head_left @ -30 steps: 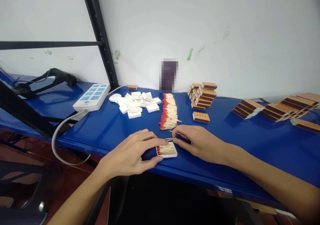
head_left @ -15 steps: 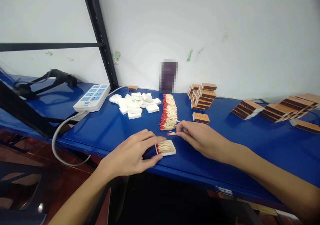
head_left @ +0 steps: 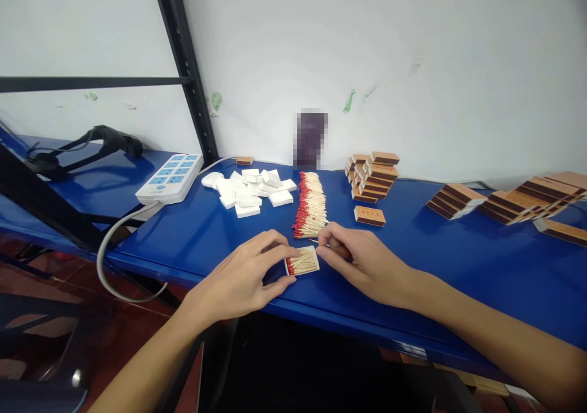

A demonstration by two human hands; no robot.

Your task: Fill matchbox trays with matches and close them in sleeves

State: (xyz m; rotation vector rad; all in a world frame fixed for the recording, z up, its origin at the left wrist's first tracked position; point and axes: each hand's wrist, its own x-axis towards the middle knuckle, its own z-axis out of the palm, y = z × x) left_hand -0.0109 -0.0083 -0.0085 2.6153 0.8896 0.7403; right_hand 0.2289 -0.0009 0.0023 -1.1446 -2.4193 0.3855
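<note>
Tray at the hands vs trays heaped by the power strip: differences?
The tray at the hands holds red-tipped matches; the heaped trays show none. The tray at the hands lies alone, held by the left hand; the heaped trays lie jumbled, untouched. Both are white, on the blue table.

Blue table (head_left: 458, 266): matches (head_left: 310, 208), white trays (head_left: 250, 191), matchboxes (head_left: 372, 174), power strip (head_left: 170, 177).

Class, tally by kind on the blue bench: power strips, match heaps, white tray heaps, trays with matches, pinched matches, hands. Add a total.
power strip: 1
match heap: 1
white tray heap: 1
tray with matches: 1
pinched match: 1
hands: 2, left hand, right hand
Total: 7
</note>
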